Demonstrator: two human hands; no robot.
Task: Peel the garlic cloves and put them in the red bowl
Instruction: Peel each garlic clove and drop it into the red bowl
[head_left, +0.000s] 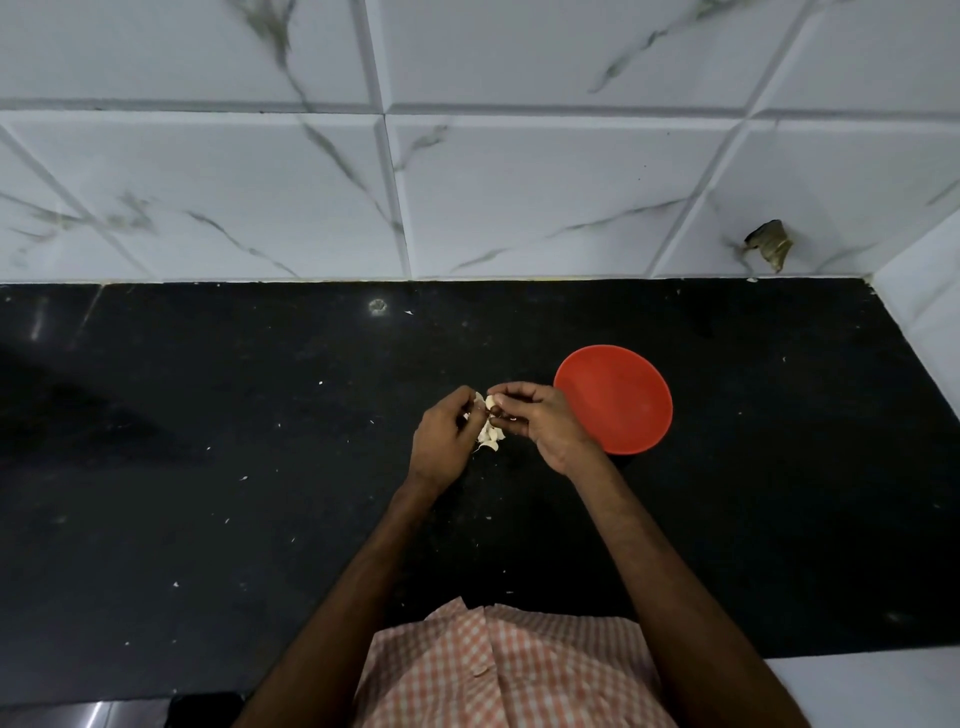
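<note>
Head view: left hand (443, 441) and right hand (543, 427) grips are pinching pale garlic cluster (489, 434), long axis running near-to-far, beside round red plastic bowl (623, 402).

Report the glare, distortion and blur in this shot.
Head view: the wide-angle lens bends the wall tiles' lines; faint glare streaks the black counter at far left; the garlic is small and soft; the red bowl is evenly lit.

head cam, looking down, counter (208, 467) close
</note>
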